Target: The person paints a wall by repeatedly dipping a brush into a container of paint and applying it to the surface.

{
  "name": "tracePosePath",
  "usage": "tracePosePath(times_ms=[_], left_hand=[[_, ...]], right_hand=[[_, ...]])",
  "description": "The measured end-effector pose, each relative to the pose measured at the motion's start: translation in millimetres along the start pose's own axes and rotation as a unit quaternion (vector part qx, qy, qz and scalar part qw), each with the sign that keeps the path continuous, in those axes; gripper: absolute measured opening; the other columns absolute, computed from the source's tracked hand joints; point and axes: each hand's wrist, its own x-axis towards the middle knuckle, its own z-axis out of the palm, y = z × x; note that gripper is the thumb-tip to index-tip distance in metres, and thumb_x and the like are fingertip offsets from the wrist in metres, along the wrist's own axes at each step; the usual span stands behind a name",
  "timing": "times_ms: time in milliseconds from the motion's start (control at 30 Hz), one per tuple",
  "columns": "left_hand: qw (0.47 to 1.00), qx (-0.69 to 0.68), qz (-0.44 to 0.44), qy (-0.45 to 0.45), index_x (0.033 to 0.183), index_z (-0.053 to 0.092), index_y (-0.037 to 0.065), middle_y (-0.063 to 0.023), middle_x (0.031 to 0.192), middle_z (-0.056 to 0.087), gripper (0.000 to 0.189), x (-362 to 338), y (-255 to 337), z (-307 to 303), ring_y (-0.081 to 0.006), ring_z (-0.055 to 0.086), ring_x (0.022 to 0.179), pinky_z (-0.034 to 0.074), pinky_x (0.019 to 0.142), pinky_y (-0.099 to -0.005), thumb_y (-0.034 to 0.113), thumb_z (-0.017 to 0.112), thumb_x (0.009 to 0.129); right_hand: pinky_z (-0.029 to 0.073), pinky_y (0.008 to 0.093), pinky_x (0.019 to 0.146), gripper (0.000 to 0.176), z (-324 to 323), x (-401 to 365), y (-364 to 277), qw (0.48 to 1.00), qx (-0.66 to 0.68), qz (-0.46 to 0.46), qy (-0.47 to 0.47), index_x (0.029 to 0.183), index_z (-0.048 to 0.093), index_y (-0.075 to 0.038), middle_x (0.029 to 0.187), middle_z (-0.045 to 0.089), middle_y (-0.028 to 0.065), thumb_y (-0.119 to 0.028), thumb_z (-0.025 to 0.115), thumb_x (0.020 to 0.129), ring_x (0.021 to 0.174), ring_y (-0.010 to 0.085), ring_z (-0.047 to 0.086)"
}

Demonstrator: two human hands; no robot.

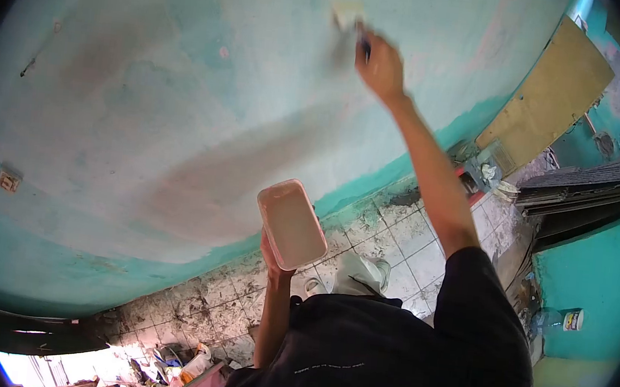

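Patchy pale wall with a turquoise lower band is filling the view ahead of you. Closest, your left hand is holding up a pale pink rectangular plastic tray from below, its grip pinching the tray's lower end, above the grimy white tiled floor. Farther up, your right hand is wrapping its grip tightly around a dark-handled tool with a pale flat head, and that head is touching the wall high up. Beyond, a tan wooden board is leaning against the wall, and a small white-labelled jar is sitting well apart from it.
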Motion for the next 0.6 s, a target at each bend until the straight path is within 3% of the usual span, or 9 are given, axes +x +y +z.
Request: tracePosePath(times_ms=[100,167,267,300,367,433,533,567,600], left_hand=[[0.993,-0.097,-0.017,-0.066,0.159,0.023,0.014,-0.0243,0.157,0.030,0.080,-3.6,4.1,27.0,-0.0421,0.042,0.138,0.037,0.111,-0.0631,0.062,0.040,0.096],[0.990,-0.123,-0.009,-0.075,0.159,0.022,0.015,-0.0245,0.159,0.027,0.082,-8.3,2.9,28.4,-0.0427,0.041,0.139,0.037,0.110,-0.0643,0.063,0.041,0.096],[0.997,-0.070,-0.003,-0.016,0.160,0.019,0.014,-0.0242,0.160,0.025,0.082,-13.7,9.2,31.3,-0.0437,0.039,0.140,0.038,0.110,-0.0645,0.062,0.041,0.096],[0.991,-0.127,-0.029,-0.026,0.160,0.019,0.012,-0.0238,0.160,0.024,0.082,-12.6,12.4,45.0,-0.0440,0.038,0.141,0.038,0.109,-0.0646,0.061,0.041,0.097],[0.981,-0.193,-0.033,-0.008,0.159,0.018,0.011,-0.0234,0.161,0.024,0.082,-18.2,10.5,63.3,-0.0443,0.037,0.141,0.038,0.109,-0.0647,0.060,0.040,0.097],[0.999,-0.043,-0.011,0.004,0.158,0.020,0.008,-0.0233,0.159,0.026,0.083,-14.4,5.8,70.3,-0.0451,0.039,0.140,0.039,0.108,-0.0656,0.059,0.041,0.097],[0.998,0.000,-0.037,0.051,0.156,0.027,0.006,-0.0229,0.153,0.037,0.075,-5.2,-24.4,28.6,-0.0412,0.046,0.135,0.045,0.106,-0.0600,0.052,0.042,0.100],[0.998,-0.001,-0.037,0.057,0.156,0.027,0.006,-0.0229,0.153,0.037,0.075,0.5,-31.2,40.6,-0.0412,0.046,0.135,0.045,0.106,-0.0600,0.052,0.042,0.100],[0.997,-0.004,-0.001,0.077,0.150,0.035,0.005,-0.0195,0.141,0.049,0.061,8.7,-35.1,63.4,-0.0346,0.055,0.124,0.050,0.101,-0.0530,0.044,0.038,0.103]], right_hand=[[0.054,0.0496,0.070,0.038,35.7,-141.1,23.9,0.990,0.018,0.063,-0.129,0.124,0.066,-0.011,0.090,0.065,0.0209,-0.007,0.058,0.087,0.082,0.0387,0.066],[0.054,0.0492,0.069,0.033,49.5,-204.9,58.5,0.926,-0.007,0.089,-0.366,0.118,0.068,-0.010,0.090,0.067,0.0229,-0.006,0.058,0.087,0.081,0.0397,0.067],[0.053,0.0441,0.065,0.028,14.7,-209.7,24.0,0.901,0.152,0.135,-0.383,0.114,0.069,-0.007,0.085,0.068,0.0228,-0.006,0.061,0.087,0.070,0.0379,0.067],[0.052,0.0384,0.062,0.027,7.0,-206.1,12.1,0.900,0.218,0.118,-0.359,0.114,0.068,-0.005,0.076,0.066,0.0198,-0.007,0.065,0.088,0.059,0.0334,0.061],[0.049,0.0299,0.059,0.027,-36.7,-181.6,-31.9,0.869,0.315,0.154,-0.349,0.118,0.067,-0.003,0.080,0.067,0.0134,-0.003,0.067,0.090,0.060,0.0169,0.057],[0.047,0.0271,0.057,0.030,-77.4,-164.6,-53.6,0.858,0.348,0.143,-0.349,0.120,0.066,-0.001,0.088,0.068,0.0114,0.000,0.066,0.090,0.063,0.0139,0.055],[0.045,0.0279,0.057,0.037,-137.2,-150.4,-60.3,0.853,0.339,0.076,-0.389,0.125,0.066,-0.006,0.082,0.063,0.0091,0.000,0.068,0.088,0.061,0.0141,0.052],[0.043,0.0278,0.056,0.040,-148.3,-149.3,-55.6,0.855,0.327,0.026,-0.402,0.127,0.067,-0.009,0.078,0.061,0.0078,-0.001,0.069,0.088,0.060,0.0136,0.051],[0.043,0.0278,0.056,0.040,-155.4,-153.2,-49.6,0.853,0.328,0.029,-0.406,0.127,0.067,-0.009,0.078,0.061,0.0078,-0.001,0.069,0.088,0.060,0.0136,0.051]])
